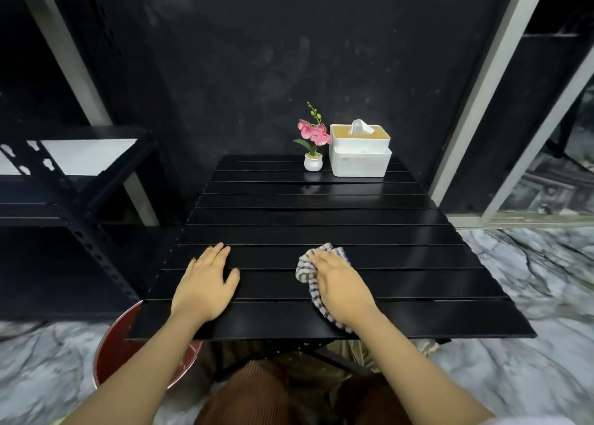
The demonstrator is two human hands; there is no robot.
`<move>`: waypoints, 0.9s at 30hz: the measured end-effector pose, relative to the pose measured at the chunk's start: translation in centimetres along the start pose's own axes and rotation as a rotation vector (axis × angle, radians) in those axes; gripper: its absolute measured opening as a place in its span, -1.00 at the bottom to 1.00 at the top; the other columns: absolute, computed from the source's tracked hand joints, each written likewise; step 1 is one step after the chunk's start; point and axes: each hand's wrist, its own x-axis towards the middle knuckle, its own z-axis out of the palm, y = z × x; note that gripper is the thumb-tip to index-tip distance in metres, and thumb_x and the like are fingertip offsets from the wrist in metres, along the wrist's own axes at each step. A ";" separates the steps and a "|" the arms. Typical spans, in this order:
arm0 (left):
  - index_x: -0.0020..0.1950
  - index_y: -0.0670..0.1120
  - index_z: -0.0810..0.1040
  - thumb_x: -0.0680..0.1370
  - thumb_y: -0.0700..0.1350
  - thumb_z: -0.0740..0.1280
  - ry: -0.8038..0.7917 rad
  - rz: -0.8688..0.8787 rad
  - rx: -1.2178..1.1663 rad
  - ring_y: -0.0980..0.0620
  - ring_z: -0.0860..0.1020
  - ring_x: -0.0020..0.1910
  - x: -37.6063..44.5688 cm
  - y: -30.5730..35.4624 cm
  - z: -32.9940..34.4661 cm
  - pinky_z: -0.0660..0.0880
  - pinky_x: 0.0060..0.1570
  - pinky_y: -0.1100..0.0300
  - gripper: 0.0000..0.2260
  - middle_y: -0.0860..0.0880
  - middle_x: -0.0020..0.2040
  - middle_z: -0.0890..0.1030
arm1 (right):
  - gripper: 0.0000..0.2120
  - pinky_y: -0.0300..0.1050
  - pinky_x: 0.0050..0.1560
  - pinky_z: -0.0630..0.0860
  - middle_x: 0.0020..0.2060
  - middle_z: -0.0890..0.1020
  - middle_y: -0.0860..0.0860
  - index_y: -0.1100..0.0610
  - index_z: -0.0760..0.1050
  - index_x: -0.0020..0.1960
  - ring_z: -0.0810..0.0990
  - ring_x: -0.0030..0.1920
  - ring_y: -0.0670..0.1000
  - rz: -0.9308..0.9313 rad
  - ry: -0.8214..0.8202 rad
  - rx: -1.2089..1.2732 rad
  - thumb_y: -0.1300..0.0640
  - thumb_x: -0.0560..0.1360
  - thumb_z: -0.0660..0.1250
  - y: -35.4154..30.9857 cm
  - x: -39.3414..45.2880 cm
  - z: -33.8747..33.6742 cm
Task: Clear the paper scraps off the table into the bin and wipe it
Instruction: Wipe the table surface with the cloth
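Slats of black run across the worktop (pixel 321 231), and both hands lie on its near half. The left hand (pixel 205 283) rests palm down close to the near left corner, its fingers (pixel 218 251) extended, lying close together, holding nothing. The right hand (pixel 340 286) presses flat on a blue-and-white striped cloth (pixel 307 268) near the middle of the near edge; its fingers lie together on top of the cloth, pinning it to the surface, and the cloth bunches out to the hand's left. Below the near left corner a red bin (pixel 112 344) stands on the marbled floor, partly under the worktop. At the far edge sit a potted pink flower (pixel 313 141) and, just beside it, a white tissue box (pixel 360 153).
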 end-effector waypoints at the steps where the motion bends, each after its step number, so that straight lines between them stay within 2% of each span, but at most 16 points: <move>1: 0.51 -0.05 0.10 0.60 0.07 0.07 -0.001 0.002 0.000 0.04 0.02 0.53 0.0 0.0 0.0 -0.05 0.51 0.07 -0.49 0.00 0.55 0.10 | -0.54 -0.16 0.49 0.08 0.49 0.18 -0.06 0.01 0.13 0.46 0.10 0.49 -0.06 -0.004 -0.004 0.006 0.18 0.57 -0.04 0.5 -0.6 -0.1; 3: 0.51 -0.05 0.11 0.60 0.07 0.08 -0.005 0.005 0.002 0.03 0.03 0.53 0.0 0.1 0.0 -0.04 0.51 0.05 -0.49 -0.01 0.55 0.11 | -0.53 -0.20 0.49 0.05 0.49 0.19 -0.07 -0.01 0.13 0.46 0.10 0.49 -0.09 -0.010 0.012 -0.012 0.16 0.56 -0.08 1.8 -2.1 -0.7; 10: 0.51 -0.06 0.10 0.60 0.07 0.07 -0.007 0.002 0.014 0.02 0.04 0.53 0.0 0.2 -0.1 -0.03 0.52 0.05 -0.49 -0.01 0.55 0.10 | -0.58 -0.28 0.43 -0.01 0.46 0.28 0.02 0.07 0.23 0.43 0.18 0.47 -0.04 0.125 0.140 -0.016 0.23 0.58 0.05 7.6 -6.1 -5.1; 18: 0.51 -0.06 0.10 0.60 0.07 0.06 -0.002 0.001 0.012 0.03 0.04 0.53 -0.1 0.3 -0.1 -0.04 0.51 0.07 -0.50 0.00 0.55 0.10 | -0.58 -0.13 0.48 0.10 0.45 0.29 0.08 0.14 0.23 0.43 0.19 0.47 0.03 0.330 0.194 -0.013 0.23 0.57 0.02 9.1 -3.1 -4.9; 24: 0.51 -0.06 0.11 0.60 0.07 0.08 -0.002 0.010 0.003 0.03 0.05 0.53 0.0 0.0 -0.1 -0.02 0.51 0.06 -0.49 -0.01 0.55 0.12 | -0.56 -0.37 0.38 -0.11 0.47 0.24 0.01 0.08 0.20 0.44 0.16 0.48 -0.05 0.120 0.127 -0.034 0.23 0.57 0.06 7.6 -5.2 -5.3; 27: 0.51 -0.06 0.11 0.60 0.08 0.09 -0.004 0.009 0.003 0.03 0.05 0.53 0.2 -0.1 -0.1 -0.02 0.51 0.06 -0.49 0.00 0.55 0.12 | -0.57 -0.45 0.34 -0.14 0.44 0.28 -0.03 0.04 0.24 0.42 0.19 0.46 -0.07 0.070 0.122 -0.013 0.23 0.57 0.11 8.3 -7.5 -5.7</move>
